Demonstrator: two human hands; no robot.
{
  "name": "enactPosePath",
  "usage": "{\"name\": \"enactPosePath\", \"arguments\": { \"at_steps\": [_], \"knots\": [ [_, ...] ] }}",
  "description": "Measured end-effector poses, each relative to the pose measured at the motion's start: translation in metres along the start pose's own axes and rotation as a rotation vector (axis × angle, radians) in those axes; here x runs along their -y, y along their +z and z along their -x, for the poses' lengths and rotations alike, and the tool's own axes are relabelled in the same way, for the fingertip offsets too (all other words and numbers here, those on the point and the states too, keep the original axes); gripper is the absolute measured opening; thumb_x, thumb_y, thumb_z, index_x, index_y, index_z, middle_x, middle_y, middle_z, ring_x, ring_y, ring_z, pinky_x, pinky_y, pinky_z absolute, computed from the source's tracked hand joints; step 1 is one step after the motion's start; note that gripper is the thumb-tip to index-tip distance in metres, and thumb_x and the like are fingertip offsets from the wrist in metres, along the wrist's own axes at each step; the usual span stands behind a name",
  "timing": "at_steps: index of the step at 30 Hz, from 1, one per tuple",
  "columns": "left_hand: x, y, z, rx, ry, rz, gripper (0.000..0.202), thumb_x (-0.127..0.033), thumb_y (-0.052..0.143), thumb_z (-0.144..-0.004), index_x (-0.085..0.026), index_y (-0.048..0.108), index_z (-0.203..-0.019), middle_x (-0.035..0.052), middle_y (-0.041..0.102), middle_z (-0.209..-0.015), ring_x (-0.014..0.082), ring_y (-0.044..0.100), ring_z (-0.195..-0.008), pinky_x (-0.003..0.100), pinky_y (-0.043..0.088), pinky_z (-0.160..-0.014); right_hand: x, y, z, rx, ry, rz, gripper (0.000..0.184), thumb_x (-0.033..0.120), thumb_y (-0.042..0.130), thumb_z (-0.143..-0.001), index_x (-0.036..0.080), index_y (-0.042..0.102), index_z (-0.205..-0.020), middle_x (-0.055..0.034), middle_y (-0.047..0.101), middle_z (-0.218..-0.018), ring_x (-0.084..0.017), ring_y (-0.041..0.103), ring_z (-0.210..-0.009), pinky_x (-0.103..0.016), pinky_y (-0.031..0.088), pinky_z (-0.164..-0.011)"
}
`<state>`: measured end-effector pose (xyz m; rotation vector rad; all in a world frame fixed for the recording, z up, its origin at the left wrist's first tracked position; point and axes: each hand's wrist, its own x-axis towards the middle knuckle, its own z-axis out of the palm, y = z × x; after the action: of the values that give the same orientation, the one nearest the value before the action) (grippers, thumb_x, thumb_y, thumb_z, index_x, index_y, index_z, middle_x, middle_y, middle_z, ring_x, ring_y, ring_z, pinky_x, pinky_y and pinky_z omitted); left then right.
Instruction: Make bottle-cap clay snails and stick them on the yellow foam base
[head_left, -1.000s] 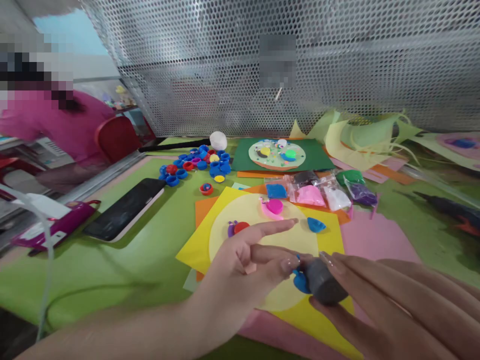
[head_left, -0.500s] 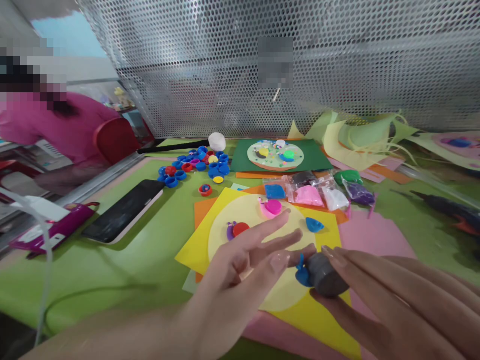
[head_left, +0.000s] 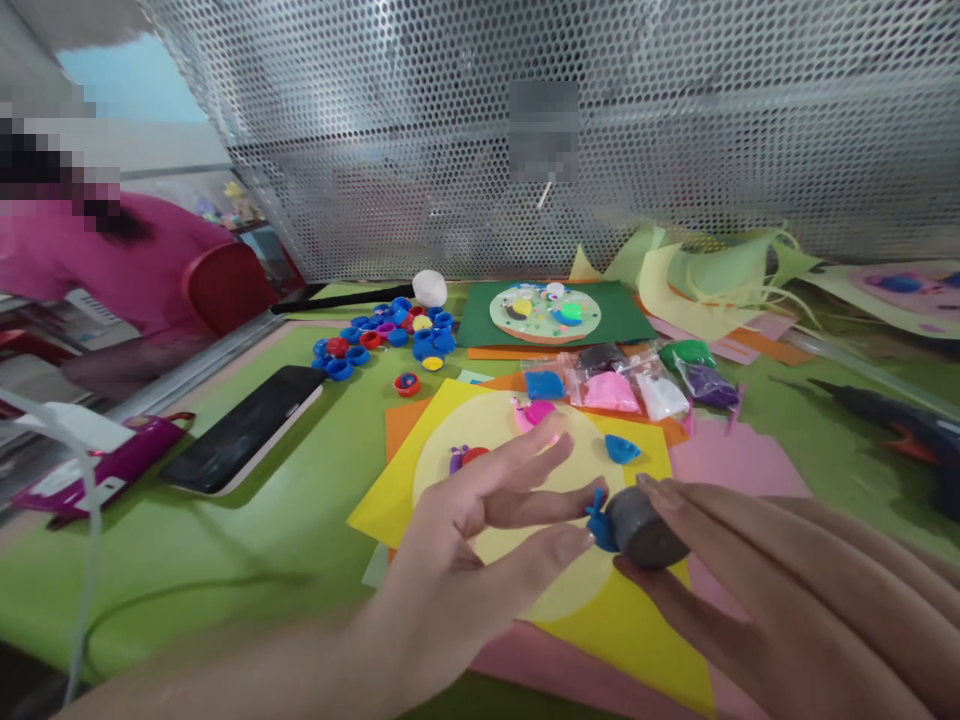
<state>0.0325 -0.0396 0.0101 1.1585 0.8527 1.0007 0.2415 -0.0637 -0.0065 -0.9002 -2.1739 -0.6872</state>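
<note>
My right hand (head_left: 739, 575) grips a dark grey bottle cap (head_left: 646, 530) between thumb and fingers, above the yellow paper (head_left: 637, 640). A small blue clay piece (head_left: 602, 528) with thin stalks sits against the cap's left side. On that clay, the thumb and one finger of my left hand (head_left: 480, 550) close in a pinch; its other fingers stretch out. Beneath lies a pale yellow paper circle (head_left: 442, 430), bearing a pink clay snail (head_left: 534, 412) and a red cap with a purple clay body (head_left: 459, 460), both partly covered by my left hand. A loose blue clay lump (head_left: 622, 449) rests at the circle's right edge.
Clay bags (head_left: 611, 390) lie behind the circle. Bottle caps (head_left: 375, 335) are heaped back left, near a phone (head_left: 244, 430). A decorated disc (head_left: 546, 312) sits on green card; a glue gun (head_left: 892, 415) lies right. A person in pink (head_left: 142, 240) sits far left.
My left thumb and finger have come in from the left onto the blue clay piece. The grey cap stays in my right hand. The whole view has shifted slightly.
</note>
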Motion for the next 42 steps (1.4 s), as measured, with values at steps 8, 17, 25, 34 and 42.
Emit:
{"name": "enactPosePath", "arguments": {
  "at_steps": [8, 17, 25, 34, 42],
  "knots": [
    [0.0, -0.003, -0.004, -0.022, 0.117, -0.207, 0.049, -0.024, 0.059, -0.084, -0.033, 0.041, -0.128, -0.0037, 0.07, -0.103, 0.0143, 0.045, -0.123, 0.028, 0.038, -0.103, 0.0, -0.001, -0.006, 0.036, -0.036, -0.053, 0.028, 0.017, 0.054, -0.081, 0.012, 0.062, -0.108, -0.0057, 0.064, -0.107, -0.021, 0.06, -0.082, -0.036, 0.045, -0.071],
    [0.002, -0.005, -0.008, -0.052, 0.264, -0.208, 0.055, -0.016, 0.06, -0.083, -0.034, 0.036, -0.129, -0.0031, 0.072, -0.087, 0.0168, 0.052, -0.114, 0.033, 0.043, -0.096, 0.0, -0.004, -0.01, 0.041, -0.038, -0.07, 0.023, 0.016, 0.051, -0.085, 0.012, 0.061, -0.106, -0.0057, 0.066, -0.102, -0.02, 0.061, -0.078, -0.035, 0.046, -0.068],
    [0.003, -0.005, -0.007, -0.063, 0.305, -0.257, 0.054, -0.014, 0.06, -0.082, -0.031, 0.037, -0.127, -0.0009, 0.071, -0.083, 0.021, 0.054, -0.111, 0.039, 0.041, -0.094, 0.001, -0.002, -0.012, 0.038, -0.024, -0.072, 0.024, 0.015, 0.05, -0.086, 0.013, 0.061, -0.108, -0.0058, 0.066, -0.101, -0.02, 0.062, -0.076, -0.035, 0.048, -0.068],
    [0.004, -0.006, -0.005, -0.091, 0.343, -0.365, 0.047, -0.015, 0.06, -0.082, -0.03, 0.041, -0.122, -0.0025, 0.071, -0.081, 0.0196, 0.053, -0.108, 0.037, 0.038, -0.09, 0.001, -0.005, -0.014, 0.037, -0.04, -0.076, 0.021, 0.014, 0.053, -0.085, 0.01, 0.062, -0.104, -0.0068, 0.068, -0.096, -0.02, 0.062, -0.073, -0.035, 0.047, -0.067],
    [0.004, -0.005, -0.007, -0.1, 0.36, -0.345, 0.044, -0.014, 0.061, -0.082, -0.03, 0.043, -0.118, -0.0031, 0.071, -0.08, 0.0197, 0.054, -0.107, 0.038, 0.038, -0.092, 0.002, -0.003, -0.013, 0.035, -0.038, -0.07, 0.021, 0.013, 0.054, -0.084, 0.01, 0.062, -0.104, -0.0066, 0.068, -0.096, -0.02, 0.063, -0.072, -0.035, 0.048, -0.066]
  ]
}}
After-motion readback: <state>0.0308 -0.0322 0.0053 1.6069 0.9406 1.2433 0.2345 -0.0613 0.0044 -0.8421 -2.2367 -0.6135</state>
